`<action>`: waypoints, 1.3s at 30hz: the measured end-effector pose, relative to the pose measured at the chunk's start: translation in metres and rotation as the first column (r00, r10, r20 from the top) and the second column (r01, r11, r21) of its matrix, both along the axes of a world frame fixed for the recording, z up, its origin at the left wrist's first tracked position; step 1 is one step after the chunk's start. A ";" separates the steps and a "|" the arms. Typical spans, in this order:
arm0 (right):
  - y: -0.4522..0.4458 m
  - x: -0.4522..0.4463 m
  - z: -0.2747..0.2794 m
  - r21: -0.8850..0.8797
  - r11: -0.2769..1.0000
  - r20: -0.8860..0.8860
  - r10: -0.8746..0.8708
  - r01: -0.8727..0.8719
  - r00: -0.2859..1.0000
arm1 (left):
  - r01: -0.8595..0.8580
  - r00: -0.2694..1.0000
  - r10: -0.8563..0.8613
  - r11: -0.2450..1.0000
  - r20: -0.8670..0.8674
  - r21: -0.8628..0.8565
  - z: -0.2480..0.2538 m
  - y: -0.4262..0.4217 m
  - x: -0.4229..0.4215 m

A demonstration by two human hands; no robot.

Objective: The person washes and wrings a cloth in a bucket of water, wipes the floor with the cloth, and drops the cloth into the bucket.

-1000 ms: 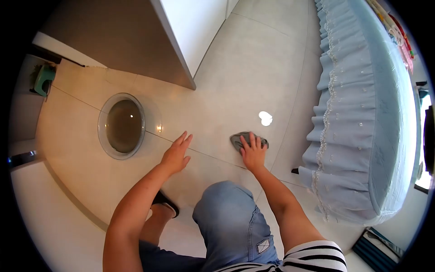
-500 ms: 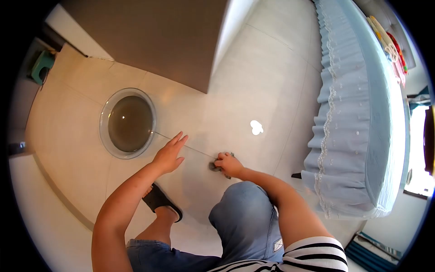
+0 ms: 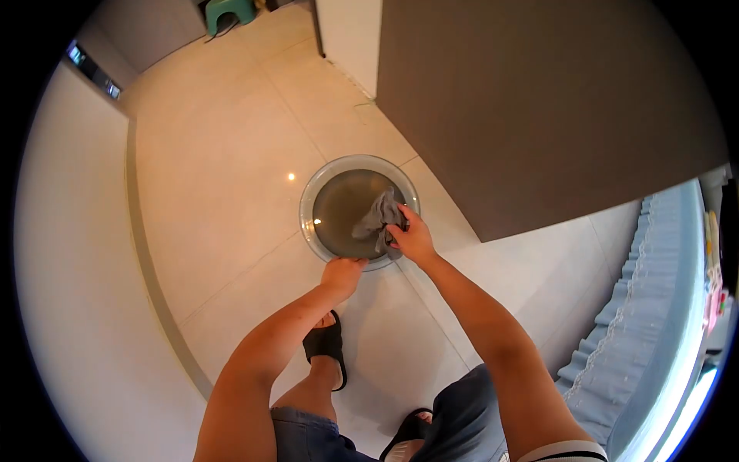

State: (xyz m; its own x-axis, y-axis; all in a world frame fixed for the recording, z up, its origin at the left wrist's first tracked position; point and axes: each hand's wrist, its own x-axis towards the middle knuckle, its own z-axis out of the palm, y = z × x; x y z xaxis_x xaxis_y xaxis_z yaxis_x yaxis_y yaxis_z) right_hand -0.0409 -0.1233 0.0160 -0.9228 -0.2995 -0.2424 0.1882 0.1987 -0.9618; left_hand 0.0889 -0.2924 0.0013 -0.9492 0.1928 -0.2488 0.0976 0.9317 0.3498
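A round basin [image 3: 309, 223] with a see-through rim stands on the floor, holding murky greyish-brown water. My right hand [image 3: 414, 237] pinches a crumpled grey cloth [image 3: 379, 215] over the basin's right side. The cloth hangs down at the water; whether its lower end is under the surface I cannot tell. At the near rim is my left hand [image 3: 344, 277], its fingers curled over the edge and partly hidden.
A large brown panel [image 3: 531, 115] juts in from the upper right, beyond the basin. Pale blue frilled bed skirt [image 3: 623, 331] lines the right side. A green stool [image 3: 229, 11] stands at the far end, and a white wall [image 3: 85, 292] runs along the left.
The view has swung left. My right hand has lifted the cloth from the floor and brought it over the basin. My left hand has gone from stretched out in the air to the basin's rim.
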 end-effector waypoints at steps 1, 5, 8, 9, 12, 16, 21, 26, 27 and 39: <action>-0.005 -0.004 0.004 0.064 0.993 0.050 0.096 -0.099 0.994 | 0.024 0.999 -0.024 0.999 -0.023 -0.029 -0.005 -0.001 -0.003; -0.019 -0.008 -0.033 0.603 0.774 -0.358 0.478 -0.192 0.802 | 0.103 0.992 -0.094 0.988 0.084 -0.111 0.001 0.003 -0.004; -0.022 0.003 -0.031 0.809 0.517 -0.102 0.593 -0.281 0.798 | 0.128 0.958 -0.121 0.992 -0.261 0.011 -0.027 0.003 0.017; -0.020 0.004 -0.036 0.840 0.448 -0.051 0.627 -0.306 0.778 | 0.128 0.960 -0.119 0.992 -0.255 0.021 -0.027 0.004 0.021; -0.013 0.012 -0.052 0.921 0.235 0.041 0.733 -0.309 0.679 | 0.148 0.975 -0.143 0.989 -0.168 0.017 -0.020 0.009 0.026; -0.004 0.039 -0.053 0.966 0.039 0.117 0.812 -0.254 0.572 | 0.193 0.981 -0.192 0.981 0.031 -0.011 -0.001 0.020 0.041; 0.001 0.053 -0.054 0.946 0.206 0.025 0.726 -0.252 0.688 | 0.018 0.982 -0.064 0.969 0.180 0.248 0.001 0.022 0.037; -0.005 0.064 -0.069 0.229 0.973 -0.141 0.003 0.030 0.990 | -0.873 0.402 0.429 -0.086 0.809 0.479 -0.002 0.018 -0.005; -0.013 0.069 -0.065 0.129 0.988 -0.052 -0.078 0.084 0.996 | -0.854 0.417 0.223 -0.235 0.881 0.464 -0.007 0.015 -0.010; -0.054 0.118 0.031 0.281 0.947 -0.551 0.293 -0.157 0.782 | -0.741 0.512 -0.032 -0.521 0.858 0.423 -0.042 0.004 -0.035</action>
